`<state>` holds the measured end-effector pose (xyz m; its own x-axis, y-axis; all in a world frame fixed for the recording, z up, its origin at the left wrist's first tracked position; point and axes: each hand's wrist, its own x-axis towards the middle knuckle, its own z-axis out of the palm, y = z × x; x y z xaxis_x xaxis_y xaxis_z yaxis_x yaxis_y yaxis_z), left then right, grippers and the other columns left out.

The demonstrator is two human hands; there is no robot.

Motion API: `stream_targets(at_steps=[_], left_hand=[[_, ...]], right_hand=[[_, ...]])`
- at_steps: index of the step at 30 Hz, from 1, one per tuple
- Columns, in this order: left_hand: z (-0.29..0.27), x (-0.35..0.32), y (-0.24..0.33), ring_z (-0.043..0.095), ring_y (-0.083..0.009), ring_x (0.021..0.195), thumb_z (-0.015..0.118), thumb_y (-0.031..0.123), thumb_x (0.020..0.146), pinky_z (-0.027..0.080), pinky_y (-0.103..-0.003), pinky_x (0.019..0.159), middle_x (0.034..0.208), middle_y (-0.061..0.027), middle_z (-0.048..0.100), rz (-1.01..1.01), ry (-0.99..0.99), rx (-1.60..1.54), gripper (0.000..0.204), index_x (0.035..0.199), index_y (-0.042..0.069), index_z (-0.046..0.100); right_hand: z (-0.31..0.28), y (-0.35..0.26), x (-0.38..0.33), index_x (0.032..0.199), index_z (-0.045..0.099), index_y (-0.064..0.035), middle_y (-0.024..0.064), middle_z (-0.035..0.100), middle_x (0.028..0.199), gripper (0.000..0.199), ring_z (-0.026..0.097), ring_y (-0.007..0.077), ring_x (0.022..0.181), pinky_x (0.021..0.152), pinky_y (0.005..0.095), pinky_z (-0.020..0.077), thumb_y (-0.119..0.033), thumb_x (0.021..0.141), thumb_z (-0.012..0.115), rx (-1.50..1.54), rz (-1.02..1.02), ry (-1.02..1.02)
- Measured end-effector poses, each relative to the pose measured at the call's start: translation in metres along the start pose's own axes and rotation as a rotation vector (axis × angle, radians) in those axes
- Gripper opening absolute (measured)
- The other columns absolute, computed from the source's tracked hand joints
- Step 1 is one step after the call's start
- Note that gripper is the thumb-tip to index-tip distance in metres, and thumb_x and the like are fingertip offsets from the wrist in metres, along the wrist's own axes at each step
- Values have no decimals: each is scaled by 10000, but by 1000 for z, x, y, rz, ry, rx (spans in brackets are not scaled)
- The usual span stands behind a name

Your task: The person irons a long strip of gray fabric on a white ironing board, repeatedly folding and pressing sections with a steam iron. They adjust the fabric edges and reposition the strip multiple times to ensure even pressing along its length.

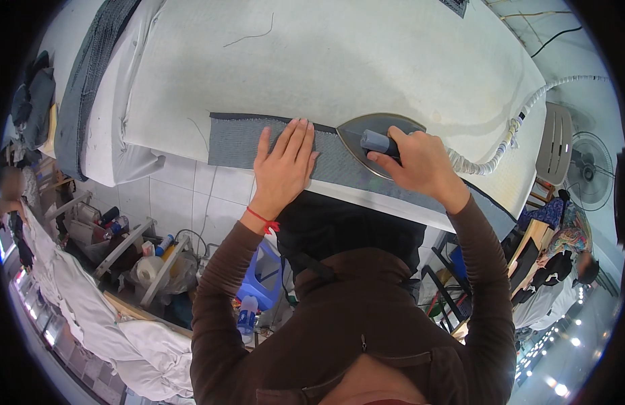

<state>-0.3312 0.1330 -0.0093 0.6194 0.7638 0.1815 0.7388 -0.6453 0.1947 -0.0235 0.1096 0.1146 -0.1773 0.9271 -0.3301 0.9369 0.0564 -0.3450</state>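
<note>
A long strip of grey-blue fabric (pixel 235 143) with a dark folded upper edge lies along the near edge of the white padded ironing table (pixel 326 61). Flat on its middle rests my left hand (pixel 285 152), fingers stretched out and pointing away from me. My right hand (pixel 420 162) is wrapped round the grey handle of an iron (pixel 353 128), whose pointed soleplate sits on the strip just right of my left hand, tip toward the left. From the iron's right side a white-wrapped hose (pixel 484 165) runs up to the right. Part of the strip is hidden under the iron and my hands.
Dark grey fabric (pixel 90 88) hangs over the table's left end. A loose thread (pixel 255 37) lies on the cover. Below left are a cluttered rack (pixel 150 266), a blue plastic stool (pixel 264 277) and a bottle (pixel 247 316). At right stand a chair (pixel 554 145) and a fan (pixel 589 169).
</note>
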Motion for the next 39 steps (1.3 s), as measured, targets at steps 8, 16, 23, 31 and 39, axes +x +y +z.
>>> stream_targets(at_steps=[8,16,23,31,39], left_hand=[[-8,-4,4,529,-198,1649,704,453,1108,184,-644,1403,1749,-30,615,-95,-38,40,655,1686,151,642],[-8,-4,-8,548,-199,1633,704,408,1124,186,-653,1404,1711,-37,646,-70,9,45,611,1670,137,658],[-20,-3,-33,631,-219,1513,774,288,1093,251,-620,1380,1485,-34,760,-94,97,23,453,1517,128,770],[-21,-6,-91,704,-299,1190,854,270,1041,445,-534,1166,1095,-57,804,-1135,362,-775,195,1144,106,873],[-46,32,-80,429,-448,1470,901,515,976,382,-644,1176,1518,-160,561,-1262,98,-326,405,1118,135,910]], right_hand=[[3,-2,2,991,728,-19,187,698,644,592,742,434,627,610,499,586,-601,1089,766,-19,-16,21],[3,-8,8,983,732,-17,183,704,648,595,744,430,629,617,501,593,-602,1086,768,-27,-6,12],[7,-24,27,1036,701,-16,220,684,700,568,709,478,690,635,543,552,-576,1083,781,-3,-61,48],[-5,13,11,998,709,-24,251,731,767,553,748,512,780,709,580,586,-568,1081,770,-9,45,59],[-12,39,-5,1014,703,-3,267,716,767,497,733,523,779,710,561,568,-487,1071,806,35,161,71]])
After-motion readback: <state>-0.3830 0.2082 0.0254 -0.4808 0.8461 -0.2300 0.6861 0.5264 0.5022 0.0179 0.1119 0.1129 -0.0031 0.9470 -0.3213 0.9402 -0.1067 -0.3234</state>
